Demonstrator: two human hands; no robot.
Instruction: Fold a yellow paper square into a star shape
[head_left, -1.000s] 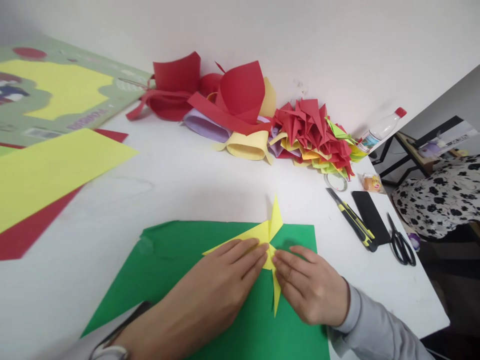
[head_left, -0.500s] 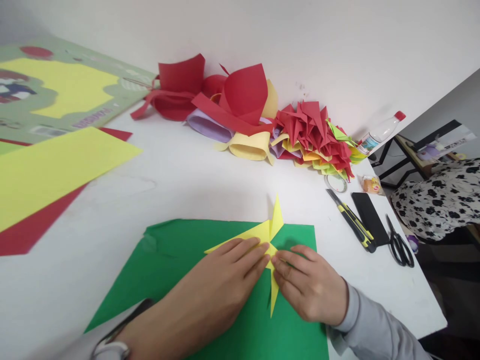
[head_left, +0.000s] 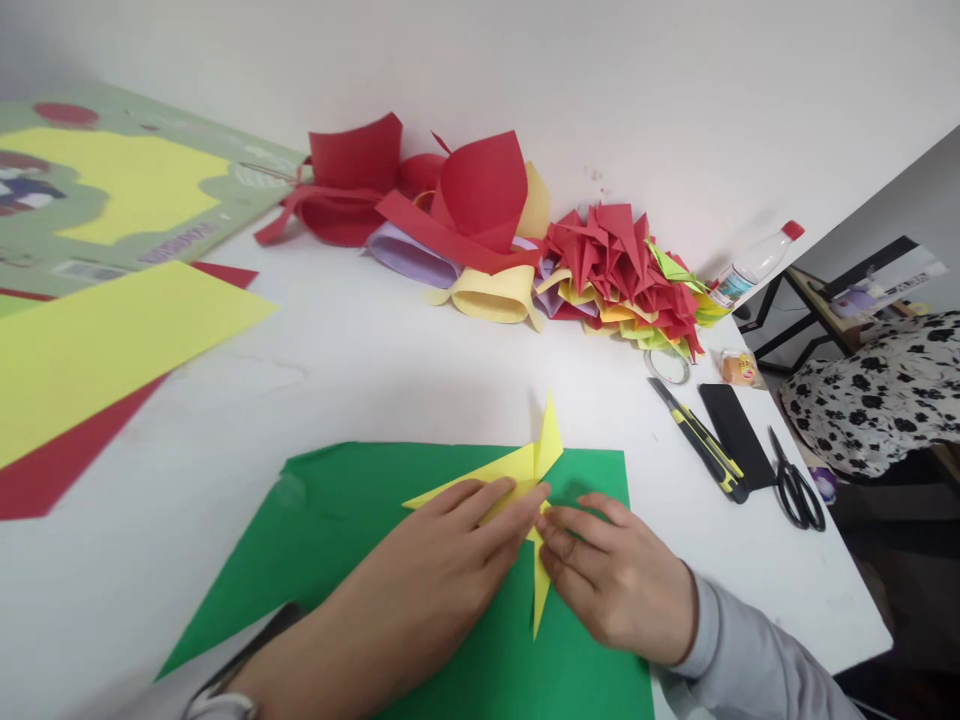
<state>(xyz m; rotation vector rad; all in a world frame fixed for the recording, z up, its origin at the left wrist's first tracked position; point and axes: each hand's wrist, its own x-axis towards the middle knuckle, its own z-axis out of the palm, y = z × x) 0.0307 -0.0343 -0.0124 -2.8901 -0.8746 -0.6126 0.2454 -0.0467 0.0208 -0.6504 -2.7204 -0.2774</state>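
A yellow folded paper piece with several pointed arms lies on the green sheet in front of me. My left hand rests across its middle and left arm, fingers stretched out and pressing down on the paper. My right hand is closed, its fingertips bent together at the paper's right side near the centre, just touching the left fingertips. One yellow point sticks up beyond the hands and another comes down between them. The paper's centre is mostly hidden under my fingers.
Red, purple and cream paper rolls and a heap of red folded points line the wall. At right are a utility knife, a black case, scissors, tape and a bottle. Yellow sheets lie left.
My left index finger has slid a little to the right over the paper's centre. The right hand stays beside it, and the view has shifted slightly.
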